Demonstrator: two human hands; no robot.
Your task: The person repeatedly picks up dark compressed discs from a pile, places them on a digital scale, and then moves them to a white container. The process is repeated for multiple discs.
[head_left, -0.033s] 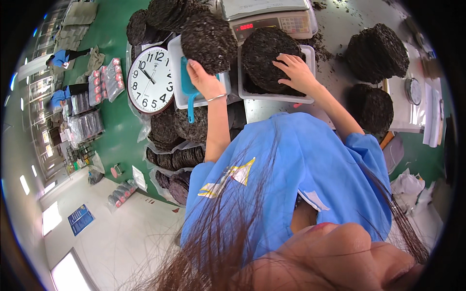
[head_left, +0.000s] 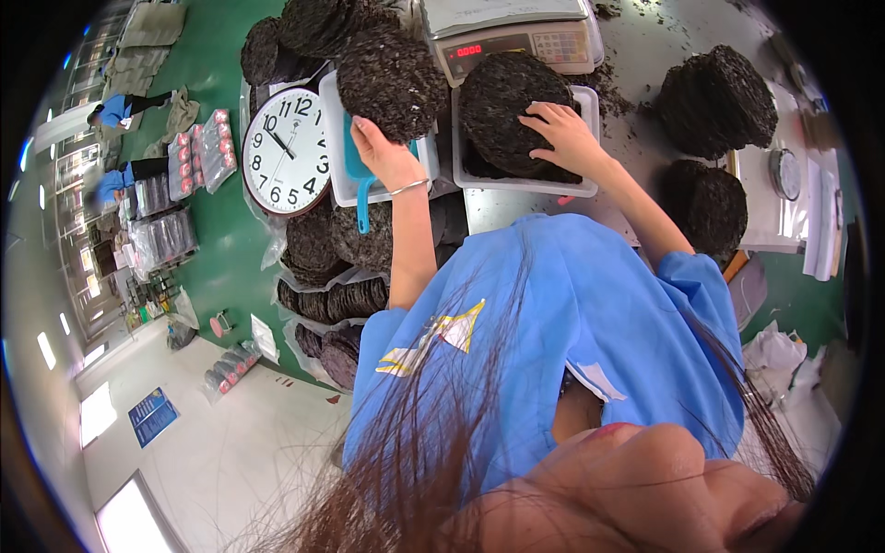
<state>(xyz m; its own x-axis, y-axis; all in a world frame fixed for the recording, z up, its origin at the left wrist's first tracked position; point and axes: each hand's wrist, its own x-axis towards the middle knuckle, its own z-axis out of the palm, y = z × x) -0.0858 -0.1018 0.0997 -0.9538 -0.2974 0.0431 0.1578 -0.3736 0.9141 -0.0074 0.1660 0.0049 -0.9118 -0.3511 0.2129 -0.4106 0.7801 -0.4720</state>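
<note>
My left hand (head_left: 387, 157) grips the lower edge of a round, dark dried seaweed cake (head_left: 392, 83), its fingers mostly hidden under the cake. That cake is held over a white tray (head_left: 343, 189) with a blue-handled scoop (head_left: 360, 207) in it. Spread fingers of my right hand (head_left: 564, 140) lie on top of another dried seaweed cake (head_left: 507, 106). This second cake sits in a white plastic tray (head_left: 525, 184) to the right, overlapping its far rim.
A digital scale (head_left: 512, 41) stands behind the trays. A round wall clock (head_left: 288, 152) lies at the left. Stacks of seaweed cakes (head_left: 719, 101) stand at the right, and more bagged stacks (head_left: 332, 300) sit near my left arm. Dark crumbs dot the metal table (head_left: 636, 37).
The seaweed cake in my left hand has shifted slightly to the left, the hand moving with it. My right hand stays almost in place.
</note>
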